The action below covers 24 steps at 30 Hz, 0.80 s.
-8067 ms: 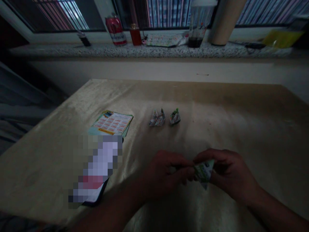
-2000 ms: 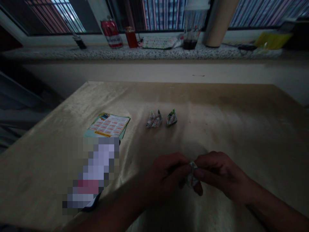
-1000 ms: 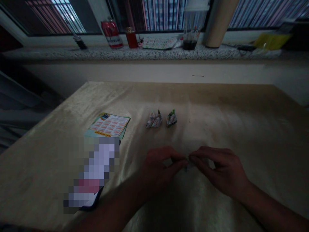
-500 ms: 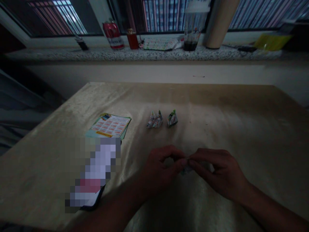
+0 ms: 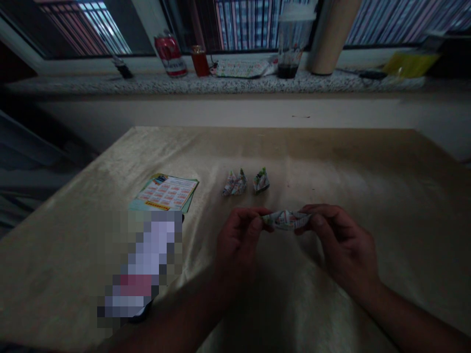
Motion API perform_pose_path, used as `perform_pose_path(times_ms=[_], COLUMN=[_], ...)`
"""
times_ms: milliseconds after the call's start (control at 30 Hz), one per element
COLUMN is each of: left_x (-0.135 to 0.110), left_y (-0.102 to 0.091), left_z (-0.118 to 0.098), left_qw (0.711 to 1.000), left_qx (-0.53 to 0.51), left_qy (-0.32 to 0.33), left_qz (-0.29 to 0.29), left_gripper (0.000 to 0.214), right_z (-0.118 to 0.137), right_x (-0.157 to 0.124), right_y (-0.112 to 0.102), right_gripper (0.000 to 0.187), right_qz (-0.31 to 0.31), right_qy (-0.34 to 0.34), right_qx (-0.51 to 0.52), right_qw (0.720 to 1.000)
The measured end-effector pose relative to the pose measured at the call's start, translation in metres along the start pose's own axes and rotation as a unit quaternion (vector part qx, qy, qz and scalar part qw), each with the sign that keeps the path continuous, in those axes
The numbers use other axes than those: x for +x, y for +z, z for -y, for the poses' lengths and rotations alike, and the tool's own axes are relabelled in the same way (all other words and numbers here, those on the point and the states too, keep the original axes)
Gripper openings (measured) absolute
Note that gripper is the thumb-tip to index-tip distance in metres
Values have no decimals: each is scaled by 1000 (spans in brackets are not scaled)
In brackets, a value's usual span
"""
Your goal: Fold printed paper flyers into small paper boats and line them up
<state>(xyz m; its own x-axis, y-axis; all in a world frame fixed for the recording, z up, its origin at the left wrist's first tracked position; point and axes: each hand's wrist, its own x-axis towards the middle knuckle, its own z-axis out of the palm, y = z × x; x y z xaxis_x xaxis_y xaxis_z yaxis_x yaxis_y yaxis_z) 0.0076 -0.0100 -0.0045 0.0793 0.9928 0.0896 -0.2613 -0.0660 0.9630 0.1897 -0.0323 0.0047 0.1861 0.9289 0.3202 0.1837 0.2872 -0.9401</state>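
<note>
Between my hands is a small folded paper boat (image 5: 286, 220) of printed paper, its pointed middle facing up. My left hand (image 5: 241, 240) pinches its left end between thumb and fingers. The right end is pinched the same way by my right hand (image 5: 338, 242). Farther back on the table stand two more small folded paper pieces: a two-peaked one (image 5: 234, 183) on the left and a narrower one (image 5: 261, 181) just right of it.
Printed cards (image 5: 167, 192) lie on the cloth-covered table (image 5: 349, 162) at the left, with a blurred-out phone (image 5: 150, 255) nearer me. Along the windowsill (image 5: 235, 86) stand a red can (image 5: 171, 55), an orange-red jar (image 5: 200, 61), a clear cup (image 5: 290, 49) and a tan cylinder (image 5: 333, 39).
My hands have moved apart and slightly away from me. The folded paper, mostly hidden by my fingers before, now shows stretched out between them as a boat.
</note>
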Motion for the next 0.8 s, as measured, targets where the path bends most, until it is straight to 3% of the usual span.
perform_pose_path(times_ms=[200, 300, 367, 500, 633, 733, 800], left_x=[-2, -4, -3, 2, 6, 6, 7], left_y=[1, -2, -6, -18, -27, -29, -28], left_z=[-1, -2, -5, -14, -23, -24, -21], left_qw=[1000, 997, 987, 919, 882, 845, 841], left_qx=[-6, 46, 93, 241, 297, 357, 369], left_qy=[16, 60, 117, 244, 299, 319, 314], left_qz=[-11, 18, 51, 194, 210, 239, 242], left_gripper=[7, 3, 19, 42, 58, 45, 28], right_z=[-2, -3, -4, 2, 11, 12, 12], right_x=[0, -1, -2, -1, 5, 7, 7], right_y=[8, 6, 2, -11, -21, -25, -25], right_gripper=[6, 9, 17, 27, 25, 23, 25], right_qz=[16, -16, -19, 76, 133, 141, 147], right_qy=[25, -15, -74, -229, -336, -372, -374], right_qx=[57, 17, -42, -178, -238, -278, -284], right_qw=[998, 1000, 996, 954, 902, 874, 870])
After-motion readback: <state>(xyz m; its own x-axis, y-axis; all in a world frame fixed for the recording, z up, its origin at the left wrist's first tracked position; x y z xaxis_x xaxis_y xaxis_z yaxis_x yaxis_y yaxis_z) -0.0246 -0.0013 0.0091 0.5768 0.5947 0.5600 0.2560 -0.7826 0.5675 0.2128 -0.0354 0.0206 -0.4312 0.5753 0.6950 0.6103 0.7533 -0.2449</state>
